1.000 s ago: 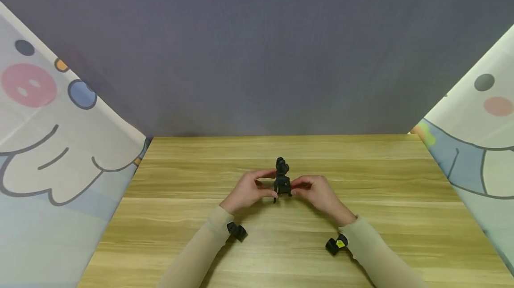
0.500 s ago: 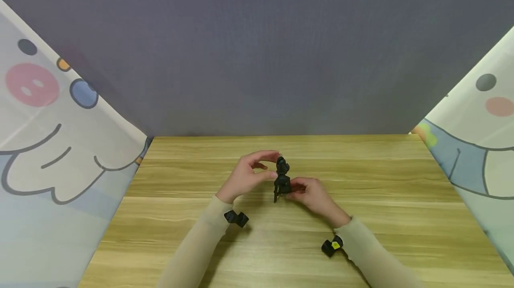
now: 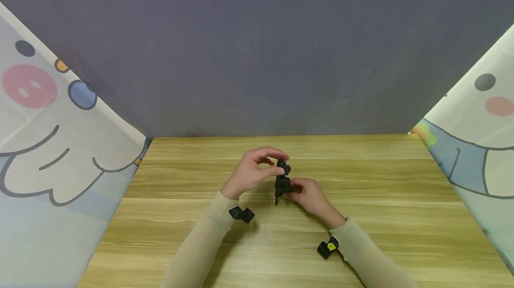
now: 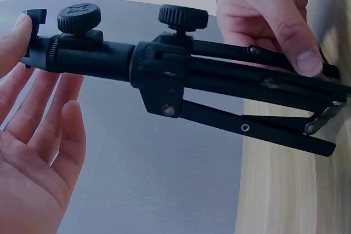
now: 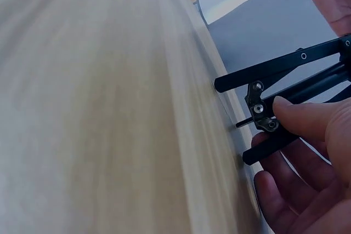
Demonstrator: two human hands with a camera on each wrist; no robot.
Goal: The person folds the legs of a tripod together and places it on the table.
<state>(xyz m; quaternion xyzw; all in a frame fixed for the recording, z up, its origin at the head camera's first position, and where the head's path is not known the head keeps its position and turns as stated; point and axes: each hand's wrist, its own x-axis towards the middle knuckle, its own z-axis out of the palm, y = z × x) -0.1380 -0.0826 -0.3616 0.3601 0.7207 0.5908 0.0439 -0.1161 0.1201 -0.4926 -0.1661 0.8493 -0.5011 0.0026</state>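
A small black tripod (image 3: 283, 184) stands upright over the table, its legs only slightly spread. My left hand (image 3: 253, 173) pinches the top of it between thumb and fingers; in the left wrist view the thumb lies on the small clamp (image 4: 36, 26) at the head. Two round knobs (image 4: 183, 17) stick out from the tripod's column. Low down, my right hand (image 3: 312, 197) grips one leg, with the thumb over it and the fingers behind. The right wrist view shows a metal hinge piece (image 5: 258, 108) between the legs, close to that thumb.
Below lies a wood-grain table (image 3: 281, 252). A grey panel (image 3: 257, 56) rises along its back edge, and cartoon-printed cloth (image 3: 60, 163) hangs at both sides. Black wrist cameras (image 3: 242, 214) sit at the sleeve cuffs.
My left hand has gone from beside the tripod's lower part up to its top and now pinches it. The right hand stays at the legs, its forearm shifted slightly left.
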